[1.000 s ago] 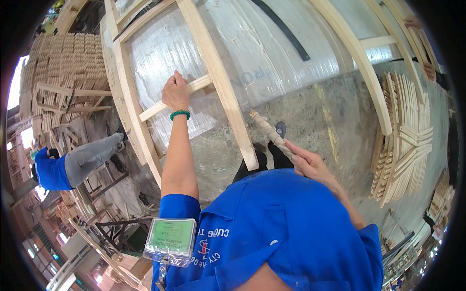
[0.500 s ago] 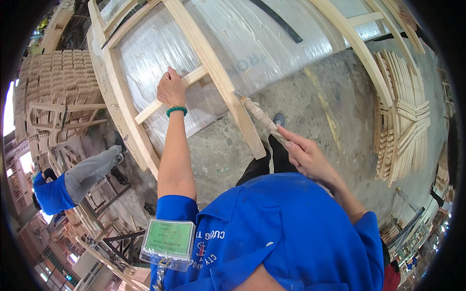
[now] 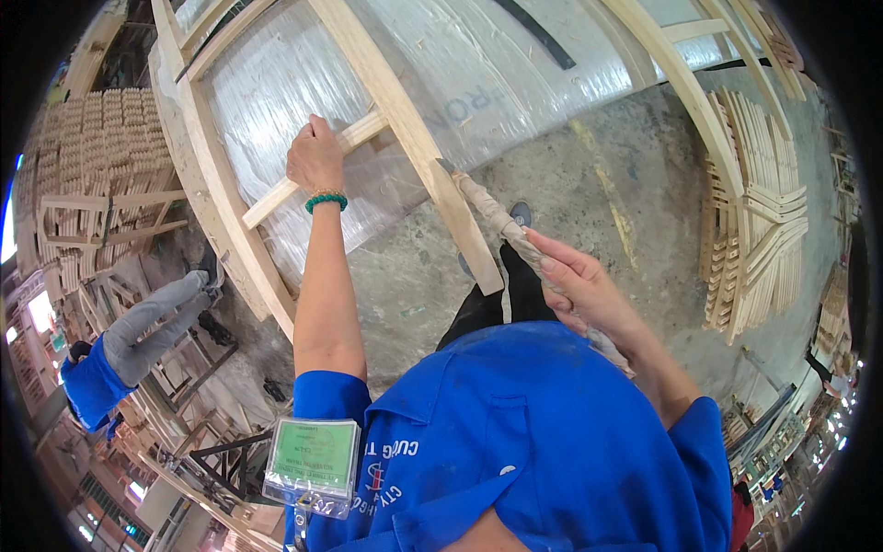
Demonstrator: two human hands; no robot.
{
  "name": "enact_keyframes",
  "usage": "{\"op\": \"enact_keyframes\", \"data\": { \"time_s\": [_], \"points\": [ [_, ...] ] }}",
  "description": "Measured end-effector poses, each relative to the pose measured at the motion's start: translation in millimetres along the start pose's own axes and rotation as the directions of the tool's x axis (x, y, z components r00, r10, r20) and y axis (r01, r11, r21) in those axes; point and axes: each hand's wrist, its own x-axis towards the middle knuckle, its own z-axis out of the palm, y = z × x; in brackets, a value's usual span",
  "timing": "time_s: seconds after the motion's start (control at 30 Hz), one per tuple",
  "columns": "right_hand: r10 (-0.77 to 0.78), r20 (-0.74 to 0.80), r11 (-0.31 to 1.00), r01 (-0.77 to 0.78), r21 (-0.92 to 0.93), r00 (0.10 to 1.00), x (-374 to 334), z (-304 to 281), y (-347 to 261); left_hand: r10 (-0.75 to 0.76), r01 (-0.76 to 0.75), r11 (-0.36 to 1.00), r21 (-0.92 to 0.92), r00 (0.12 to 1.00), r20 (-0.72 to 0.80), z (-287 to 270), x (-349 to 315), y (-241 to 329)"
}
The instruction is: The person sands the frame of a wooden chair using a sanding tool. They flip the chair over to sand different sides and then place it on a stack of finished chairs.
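Observation:
A pale wooden frame with long side rails [image 3: 405, 120] and a short crossbar [image 3: 363, 132] lies on a plastic-wrapped surface. My left hand [image 3: 315, 158], a green bead bracelet at its wrist, is closed around the crossbar. In my right hand [image 3: 584, 285] is a long, thin tool wrapped in beige cloth [image 3: 492, 216], slanting up to the left. Its dark tip [image 3: 445, 166] meets the edge of the nearer rail; whether it presses in, I cannot tell. The tool's wrapped tail [image 3: 607, 354] shows below my right hand.
Plastic sheeting [image 3: 276, 74] covers the surface under the frame, with a black strip [image 3: 538, 35] on it. Another wooden frame [image 3: 685, 83] extends at the right. Stacked wooden parts stand right [image 3: 759, 221] and left [image 3: 106, 152]. A person in blue [image 3: 97, 386] bends at the left.
The frame and surroundings sit slightly further left and up in the picture. More of the wrapped tail shows below my right hand. My left hand stays on the crossbar.

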Motion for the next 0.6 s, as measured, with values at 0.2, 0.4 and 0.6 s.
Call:
{"op": "enact_keyframes", "data": {
  "time_s": [0.2, 0.4, 0.6],
  "points": [
    [-0.026, 0.006, 0.999, 0.026, 0.036, 1.000, 3.9, 3.2, 2.5, 0.009, -0.009, 1.000, -0.005, 1.000, -0.026, 1.2, -0.6, -3.0],
    [-0.180, -0.017, 0.979, 0.178, -0.096, 0.984, 11.7, 13.0, 28.3, -0.024, 0.024, 0.999, 0.043, 1.000, 0.012, 2.1, 1.2, -4.5],
    [-0.217, -0.072, 0.976, 0.217, -0.005, 0.974, 33.3, 16.1, 10.4, -0.003, 0.000, 0.999, 0.044, 0.997, 0.071, -2.3, -0.3, 1.5]
  ]
}}
